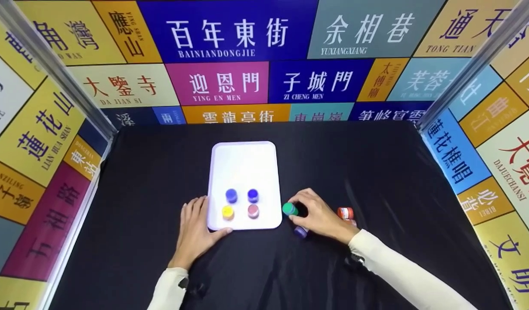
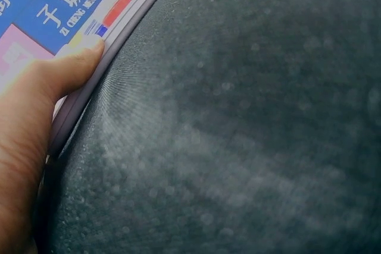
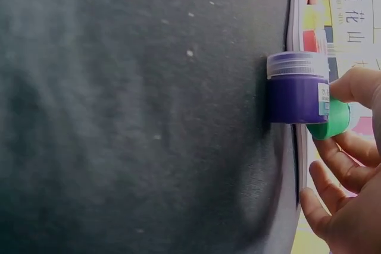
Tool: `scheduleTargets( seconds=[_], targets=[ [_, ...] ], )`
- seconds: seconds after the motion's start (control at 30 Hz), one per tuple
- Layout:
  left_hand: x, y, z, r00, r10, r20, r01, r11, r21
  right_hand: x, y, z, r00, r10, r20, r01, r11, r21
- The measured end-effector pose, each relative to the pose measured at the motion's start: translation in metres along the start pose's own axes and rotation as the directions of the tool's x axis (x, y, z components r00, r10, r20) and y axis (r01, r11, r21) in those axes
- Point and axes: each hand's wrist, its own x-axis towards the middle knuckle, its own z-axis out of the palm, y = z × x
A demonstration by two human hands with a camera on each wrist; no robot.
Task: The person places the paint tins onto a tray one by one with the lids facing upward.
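My right hand (image 1: pixel 320 216) pinches a small green paint jar (image 1: pixel 289 209) between thumb and fingers, just off the right edge of a white tray (image 1: pixel 245 165). Below that hand lies a purple paint jar (image 1: pixel 301 232); in the right wrist view the purple jar (image 3: pixel 297 90) shows its clear lid and overlaps the green one. The left hand (image 1: pixel 195 232) rests against the tray's front left corner, fingers along its side and thumb at the front edge. Toward the tray's front stand two blue jars (image 1: pixel 231 196), a yellow jar (image 1: pixel 227 212) and a dull pink jar (image 1: pixel 253 211).
An orange-red jar (image 1: pixel 345 213) lies right of the right hand, and another jar (image 1: pixel 351 223) beside it is partly hidden by the wrist. Black cloth (image 1: pixel 161 172) with folds covers the table. Panels with large lettering (image 1: pixel 230 34) stand around the back and sides.
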Motion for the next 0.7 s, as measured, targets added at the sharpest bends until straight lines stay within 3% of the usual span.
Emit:
scheduleTargets(
  seconds=[0.37, 0.7],
  targets=[
    [-0.001, -0.001, -0.001, 1.0, -0.004, 0.0, 0.004, 1.0, 0.004, 0.014, -0.001, 0.004, 0.995, -0.079, -0.054, 0.079, 0.997, 0.009],
    [0.0, -0.001, 0.0, 1.0, 0.014, -0.016, -0.014, 1.0, -0.01, 0.037, 0.0, 0.009, 0.994, -0.068, -0.083, 0.072, 0.997, 0.04]
  ],
)
